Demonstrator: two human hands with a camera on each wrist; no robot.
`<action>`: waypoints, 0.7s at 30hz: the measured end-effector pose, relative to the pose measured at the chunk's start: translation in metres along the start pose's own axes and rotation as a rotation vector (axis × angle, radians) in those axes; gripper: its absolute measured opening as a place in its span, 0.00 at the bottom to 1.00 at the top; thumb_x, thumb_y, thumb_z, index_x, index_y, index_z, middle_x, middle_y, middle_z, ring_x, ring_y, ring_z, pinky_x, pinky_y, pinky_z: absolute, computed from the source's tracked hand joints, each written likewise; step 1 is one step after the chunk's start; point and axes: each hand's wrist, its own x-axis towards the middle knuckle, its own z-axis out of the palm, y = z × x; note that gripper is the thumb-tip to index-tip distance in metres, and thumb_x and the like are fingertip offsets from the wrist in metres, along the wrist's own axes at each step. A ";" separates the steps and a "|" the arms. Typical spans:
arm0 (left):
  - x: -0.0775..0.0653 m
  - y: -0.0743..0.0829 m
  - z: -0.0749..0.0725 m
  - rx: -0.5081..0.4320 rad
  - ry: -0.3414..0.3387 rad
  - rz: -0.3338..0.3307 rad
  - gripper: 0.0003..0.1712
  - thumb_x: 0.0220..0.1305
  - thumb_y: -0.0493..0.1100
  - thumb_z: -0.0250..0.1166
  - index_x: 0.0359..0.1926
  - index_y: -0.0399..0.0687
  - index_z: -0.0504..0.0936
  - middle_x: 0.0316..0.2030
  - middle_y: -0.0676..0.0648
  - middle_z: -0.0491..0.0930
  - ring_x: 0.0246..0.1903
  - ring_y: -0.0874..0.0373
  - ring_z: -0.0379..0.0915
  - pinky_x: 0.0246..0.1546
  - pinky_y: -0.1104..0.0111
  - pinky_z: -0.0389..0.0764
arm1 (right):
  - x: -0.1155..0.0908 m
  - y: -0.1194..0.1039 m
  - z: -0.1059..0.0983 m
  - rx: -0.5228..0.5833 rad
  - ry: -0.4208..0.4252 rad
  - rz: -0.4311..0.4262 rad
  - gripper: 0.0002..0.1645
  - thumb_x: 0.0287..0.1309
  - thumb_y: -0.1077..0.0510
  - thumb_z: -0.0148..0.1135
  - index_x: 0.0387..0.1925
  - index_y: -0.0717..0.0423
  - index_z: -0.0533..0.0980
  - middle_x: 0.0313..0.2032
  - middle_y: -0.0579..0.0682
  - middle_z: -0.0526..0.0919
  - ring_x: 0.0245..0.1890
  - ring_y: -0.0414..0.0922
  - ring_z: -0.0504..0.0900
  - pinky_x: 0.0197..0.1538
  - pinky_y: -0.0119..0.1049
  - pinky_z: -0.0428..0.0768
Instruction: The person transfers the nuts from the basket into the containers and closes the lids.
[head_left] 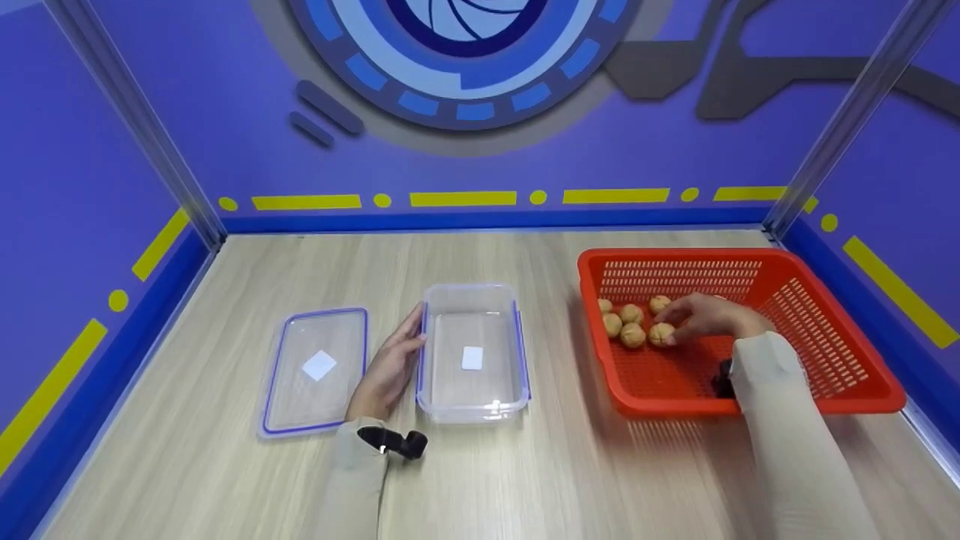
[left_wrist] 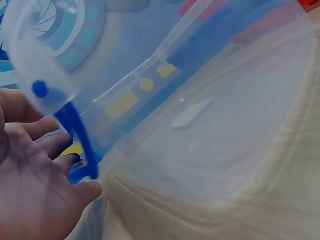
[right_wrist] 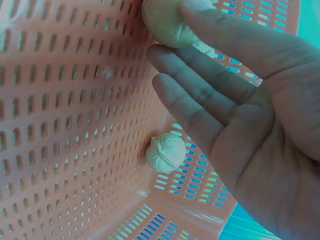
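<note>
A clear plastic food container (head_left: 472, 390) with blue-edged side latches stands uncovered on the table. My left hand (head_left: 391, 367) rests against its left wall, fingers extended and thumb near the rim. In the left wrist view, those fingers touch the wall beside a blue-edged latch (left_wrist: 82, 140). Inside the red basket (head_left: 637, 405), my right hand (head_left: 705, 315) pinches a walnut (right_wrist: 167, 22) between thumb and fingers. Several other walnuts (head_left: 632, 335) lie at the basket's left side. Another walnut (right_wrist: 166, 152) sits by the basket wall in the right wrist view, below my fingers.
The container's clear lid (head_left: 315, 401), with a blue seal, lies flat left of my left hand. Purple printed panels (head_left: 480, 165) enclose the wooden table (head_left: 525, 480) at the back and sides. The basket's raised walls surround my right hand.
</note>
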 end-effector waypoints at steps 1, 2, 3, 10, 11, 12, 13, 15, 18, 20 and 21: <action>0.000 0.001 -0.001 -0.002 -0.010 0.000 0.36 0.68 0.30 0.44 0.75 0.40 0.44 0.76 0.43 0.34 0.76 0.49 0.23 0.76 0.60 0.31 | 0.000 0.000 0.000 -0.001 0.002 0.003 0.25 0.55 0.55 0.67 0.54 0.59 0.78 0.51 0.63 0.82 0.50 0.55 0.79 0.57 0.60 0.75; 0.000 0.001 -0.001 0.001 -0.020 0.004 0.36 0.68 0.30 0.44 0.75 0.40 0.44 0.76 0.42 0.34 0.75 0.49 0.23 0.76 0.59 0.31 | 0.000 0.000 0.000 -0.005 0.004 0.002 0.24 0.55 0.55 0.67 0.54 0.59 0.78 0.50 0.62 0.82 0.49 0.54 0.80 0.57 0.59 0.76; 0.001 0.001 -0.002 0.005 -0.025 0.003 0.36 0.68 0.29 0.44 0.75 0.39 0.44 0.76 0.42 0.33 0.75 0.49 0.23 0.76 0.59 0.31 | 0.000 0.000 0.000 -0.005 0.007 0.005 0.24 0.56 0.55 0.67 0.54 0.59 0.78 0.49 0.62 0.83 0.48 0.53 0.80 0.57 0.59 0.76; 0.001 0.001 -0.005 0.043 -0.064 -0.007 0.37 0.69 0.30 0.43 0.75 0.40 0.42 0.76 0.42 0.32 0.75 0.49 0.22 0.76 0.58 0.32 | -0.001 0.000 0.001 -0.015 0.002 0.001 0.25 0.56 0.55 0.66 0.55 0.59 0.77 0.50 0.62 0.82 0.50 0.55 0.79 0.56 0.58 0.77; 0.002 0.001 -0.005 0.046 -0.068 -0.007 0.37 0.69 0.30 0.43 0.75 0.41 0.41 0.76 0.43 0.32 0.75 0.49 0.22 0.76 0.58 0.32 | -0.002 0.001 0.001 -0.019 0.002 -0.011 0.25 0.56 0.55 0.66 0.55 0.60 0.77 0.51 0.63 0.82 0.50 0.56 0.79 0.56 0.57 0.78; 0.002 0.001 -0.005 0.049 -0.073 -0.006 0.37 0.69 0.30 0.43 0.75 0.41 0.41 0.76 0.43 0.32 0.75 0.50 0.22 0.76 0.58 0.32 | -0.002 0.001 0.001 -0.020 0.000 -0.018 0.25 0.57 0.56 0.66 0.55 0.61 0.77 0.51 0.63 0.81 0.51 0.56 0.79 0.56 0.57 0.78; 0.002 0.001 -0.005 0.053 -0.081 -0.001 0.37 0.69 0.30 0.43 0.75 0.41 0.41 0.76 0.43 0.31 0.75 0.50 0.22 0.76 0.58 0.32 | -0.002 0.001 0.001 -0.020 0.000 -0.021 0.25 0.57 0.56 0.66 0.55 0.61 0.77 0.51 0.63 0.81 0.51 0.57 0.79 0.56 0.57 0.78; 0.001 0.001 -0.005 0.058 -0.085 0.003 0.36 0.69 0.31 0.43 0.75 0.41 0.41 0.76 0.43 0.31 0.75 0.50 0.21 0.76 0.58 0.31 | -0.003 0.002 0.001 -0.016 0.000 -0.034 0.25 0.56 0.57 0.66 0.55 0.62 0.77 0.51 0.64 0.81 0.51 0.57 0.79 0.55 0.56 0.79; 0.000 0.000 -0.005 0.071 -0.074 0.002 0.36 0.70 0.32 0.43 0.75 0.41 0.42 0.76 0.44 0.32 0.75 0.50 0.21 0.76 0.58 0.31 | -0.003 0.001 0.000 -0.005 -0.002 -0.039 0.24 0.56 0.57 0.66 0.55 0.62 0.77 0.51 0.63 0.82 0.50 0.56 0.79 0.55 0.56 0.79; -0.001 0.001 -0.005 0.078 -0.063 -0.003 0.36 0.70 0.32 0.43 0.75 0.42 0.42 0.76 0.45 0.32 0.75 0.50 0.21 0.76 0.58 0.31 | -0.004 0.001 0.000 -0.002 0.001 -0.038 0.24 0.56 0.58 0.66 0.55 0.61 0.77 0.50 0.63 0.82 0.50 0.55 0.79 0.55 0.56 0.79; -0.001 0.001 -0.004 0.079 -0.057 -0.007 0.36 0.70 0.32 0.44 0.75 0.43 0.43 0.77 0.45 0.32 0.75 0.51 0.21 0.76 0.59 0.31 | -0.004 0.001 0.000 -0.001 0.003 -0.038 0.24 0.56 0.57 0.66 0.55 0.61 0.77 0.50 0.63 0.82 0.50 0.55 0.79 0.55 0.56 0.79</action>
